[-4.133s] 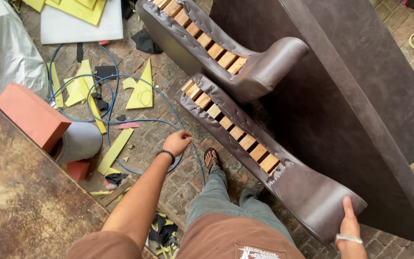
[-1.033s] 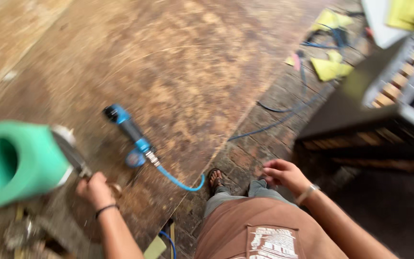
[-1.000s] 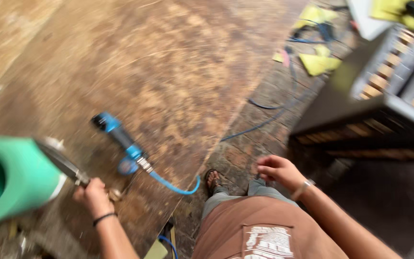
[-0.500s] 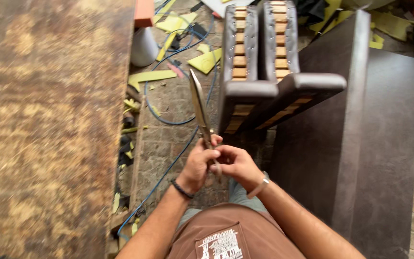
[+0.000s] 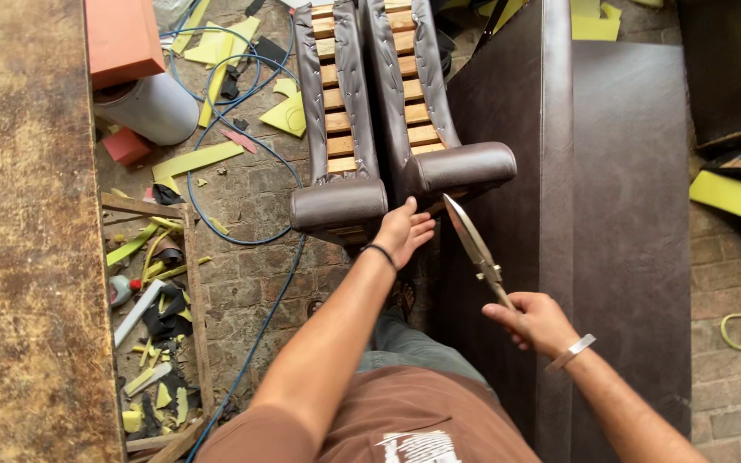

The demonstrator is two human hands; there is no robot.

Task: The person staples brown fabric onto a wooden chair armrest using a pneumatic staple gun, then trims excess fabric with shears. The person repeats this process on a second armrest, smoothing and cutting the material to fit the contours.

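Right hand [image 5: 535,321] at lower centre-right, fingers closed around the handles of long shears [image 5: 473,247], blades shut and pointing up-left. Left hand [image 5: 403,231] at centre, fingers loosely spread, resting against the rounded front of a brown leather sofa arm [image 5: 339,204]. Second padded arm [image 5: 459,166] just beside it. Blue hose [image 5: 242,231] and yellow foam scraps [image 5: 207,43] across the brick floor [image 5: 250,180], upper left.

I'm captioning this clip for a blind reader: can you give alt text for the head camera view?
Seen from above, a person's right hand holds a pair of long scissors pointing up, while the left hand rests against the nearer of two brown leather-covered sofa armrests with wooden slats. Yellow foam scraps and a blue hose litter the brick floor.
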